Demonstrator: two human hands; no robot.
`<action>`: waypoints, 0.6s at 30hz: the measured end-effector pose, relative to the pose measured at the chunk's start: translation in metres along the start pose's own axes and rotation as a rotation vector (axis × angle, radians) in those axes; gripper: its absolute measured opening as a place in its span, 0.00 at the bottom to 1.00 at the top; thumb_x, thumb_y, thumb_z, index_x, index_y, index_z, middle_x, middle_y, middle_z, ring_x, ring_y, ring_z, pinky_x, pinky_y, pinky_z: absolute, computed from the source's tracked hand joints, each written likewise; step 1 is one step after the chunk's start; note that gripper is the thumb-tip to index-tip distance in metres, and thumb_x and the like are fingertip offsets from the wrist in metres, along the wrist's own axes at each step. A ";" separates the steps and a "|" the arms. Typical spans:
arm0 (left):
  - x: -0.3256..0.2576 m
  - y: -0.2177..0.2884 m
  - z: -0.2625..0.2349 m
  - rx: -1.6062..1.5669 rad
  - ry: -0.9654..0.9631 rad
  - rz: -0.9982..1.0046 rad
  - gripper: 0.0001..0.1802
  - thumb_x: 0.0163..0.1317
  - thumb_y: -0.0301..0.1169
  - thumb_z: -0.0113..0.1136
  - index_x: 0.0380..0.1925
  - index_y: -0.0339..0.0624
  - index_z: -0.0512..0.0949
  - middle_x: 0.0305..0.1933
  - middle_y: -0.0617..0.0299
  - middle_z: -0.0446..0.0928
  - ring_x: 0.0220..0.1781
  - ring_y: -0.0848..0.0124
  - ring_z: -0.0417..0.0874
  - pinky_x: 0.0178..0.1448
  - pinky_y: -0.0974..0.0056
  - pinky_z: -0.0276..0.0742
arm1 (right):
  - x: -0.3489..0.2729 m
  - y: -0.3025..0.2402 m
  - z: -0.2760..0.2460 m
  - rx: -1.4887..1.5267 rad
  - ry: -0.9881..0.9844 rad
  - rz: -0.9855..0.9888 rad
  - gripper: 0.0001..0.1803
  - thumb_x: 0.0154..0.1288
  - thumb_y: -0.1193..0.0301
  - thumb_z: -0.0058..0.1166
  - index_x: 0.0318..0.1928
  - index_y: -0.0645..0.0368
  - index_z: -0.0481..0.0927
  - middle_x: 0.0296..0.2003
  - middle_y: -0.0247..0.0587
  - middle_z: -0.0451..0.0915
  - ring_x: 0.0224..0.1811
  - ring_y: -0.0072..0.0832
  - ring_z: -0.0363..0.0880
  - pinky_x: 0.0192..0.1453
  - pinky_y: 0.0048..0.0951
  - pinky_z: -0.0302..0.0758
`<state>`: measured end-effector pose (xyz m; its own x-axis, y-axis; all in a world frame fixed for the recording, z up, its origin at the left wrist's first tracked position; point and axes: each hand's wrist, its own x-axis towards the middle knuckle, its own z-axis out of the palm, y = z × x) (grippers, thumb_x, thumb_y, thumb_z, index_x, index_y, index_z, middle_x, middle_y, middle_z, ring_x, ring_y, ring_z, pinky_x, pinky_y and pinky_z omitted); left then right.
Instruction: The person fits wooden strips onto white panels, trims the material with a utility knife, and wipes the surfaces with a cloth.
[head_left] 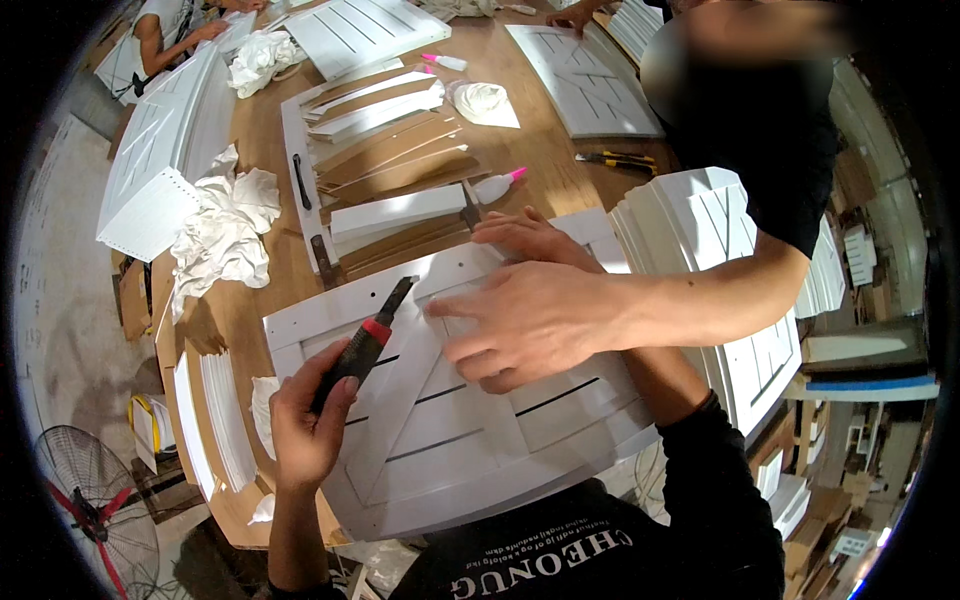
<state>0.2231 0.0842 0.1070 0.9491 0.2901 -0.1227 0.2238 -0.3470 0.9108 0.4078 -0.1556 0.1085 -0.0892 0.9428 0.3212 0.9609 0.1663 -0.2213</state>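
Observation:
My left hand (314, 418) is closed around a utility knife (357, 362) with a black handle and a red band, its tip pointing up over a white slatted panel (430, 465) with diagonal trim. My right hand (530, 240) lies at the panel's far edge, fingers stretched out. A co-worker's hand (535, 318) reaches in from the right above the panel and hides part of my right hand and wrist. That hand's fingers are slightly blurred. Just beyond the panel stands a white frame (292, 150) holding cardboard and white strips.
Stacked white panels stand left (150, 210) and right (755, 385). Crumpled white cloth (225, 215) lies left of the frame. A pink-tipped glue bottle (498, 186) and yellow-black cutters (615, 160) lie farther back. Another person's arm (165, 50) shows far left. A fan (95, 510) stands low left.

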 end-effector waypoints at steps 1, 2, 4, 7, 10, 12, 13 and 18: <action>-0.003 0.000 0.002 -0.126 0.016 -0.033 0.17 0.61 0.28 0.55 0.50 0.39 0.75 0.32 0.60 0.79 0.29 0.74 0.75 0.36 0.70 0.70 | 0.003 0.001 0.002 -0.001 -0.015 -0.026 0.16 0.50 0.59 0.54 0.38 0.50 0.74 0.44 0.37 0.70 0.57 0.37 0.63 0.60 0.38 0.61; -0.007 -0.001 0.003 -0.212 0.034 -0.044 0.17 0.62 0.28 0.54 0.51 0.37 0.74 0.34 0.58 0.79 0.31 0.73 0.76 0.36 0.70 0.72 | 0.005 0.001 0.003 0.002 -0.021 -0.046 0.15 0.50 0.60 0.54 0.39 0.50 0.74 0.44 0.36 0.70 0.57 0.37 0.63 0.60 0.37 0.62; -0.013 0.001 0.006 -0.394 0.060 -0.055 0.18 0.63 0.28 0.52 0.53 0.34 0.71 0.38 0.55 0.78 0.35 0.71 0.79 0.36 0.71 0.76 | 0.004 0.000 -0.001 -0.002 -0.042 -0.049 0.15 0.50 0.61 0.54 0.39 0.50 0.74 0.45 0.36 0.70 0.57 0.36 0.63 0.59 0.36 0.63; -0.025 0.005 0.015 -0.692 0.125 -0.022 0.20 0.64 0.29 0.51 0.54 0.30 0.68 0.41 0.51 0.78 0.39 0.67 0.81 0.38 0.67 0.79 | 0.004 0.000 -0.002 0.036 -0.036 -0.027 0.14 0.51 0.62 0.53 0.39 0.50 0.74 0.45 0.35 0.70 0.57 0.34 0.63 0.57 0.34 0.64; -0.038 -0.004 0.018 -0.914 0.088 -0.026 0.20 0.65 0.31 0.51 0.53 0.29 0.67 0.42 0.47 0.77 0.42 0.63 0.81 0.38 0.63 0.81 | 0.001 -0.003 -0.002 0.139 0.029 0.067 0.13 0.52 0.63 0.53 0.40 0.49 0.74 0.46 0.35 0.70 0.57 0.33 0.63 0.56 0.32 0.65; -0.042 -0.004 0.025 -0.972 0.117 -0.045 0.21 0.64 0.31 0.51 0.53 0.29 0.67 0.42 0.46 0.77 0.42 0.62 0.82 0.38 0.62 0.81 | -0.002 -0.008 -0.001 0.212 0.138 0.208 0.13 0.53 0.64 0.52 0.40 0.49 0.75 0.47 0.35 0.70 0.57 0.32 0.63 0.55 0.31 0.66; -0.043 -0.005 0.025 -0.969 0.112 -0.047 0.21 0.64 0.32 0.52 0.53 0.29 0.67 0.42 0.46 0.77 0.42 0.62 0.82 0.38 0.62 0.81 | -0.003 -0.010 0.000 0.241 0.203 0.282 0.13 0.53 0.64 0.52 0.40 0.49 0.75 0.47 0.34 0.70 0.57 0.31 0.63 0.54 0.30 0.66; -0.046 -0.009 0.023 -0.987 0.096 -0.034 0.22 0.64 0.33 0.52 0.54 0.30 0.66 0.42 0.45 0.77 0.42 0.62 0.82 0.39 0.62 0.81 | -0.008 0.005 0.000 0.683 0.393 0.672 0.12 0.54 0.66 0.51 0.41 0.48 0.75 0.48 0.33 0.69 0.56 0.29 0.63 0.52 0.27 0.68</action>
<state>0.1830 0.0531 0.0955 0.9140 0.3719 -0.1624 -0.0752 0.5484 0.8328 0.4130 -0.1628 0.1052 0.6202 0.7614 0.1889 0.4167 -0.1158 -0.9016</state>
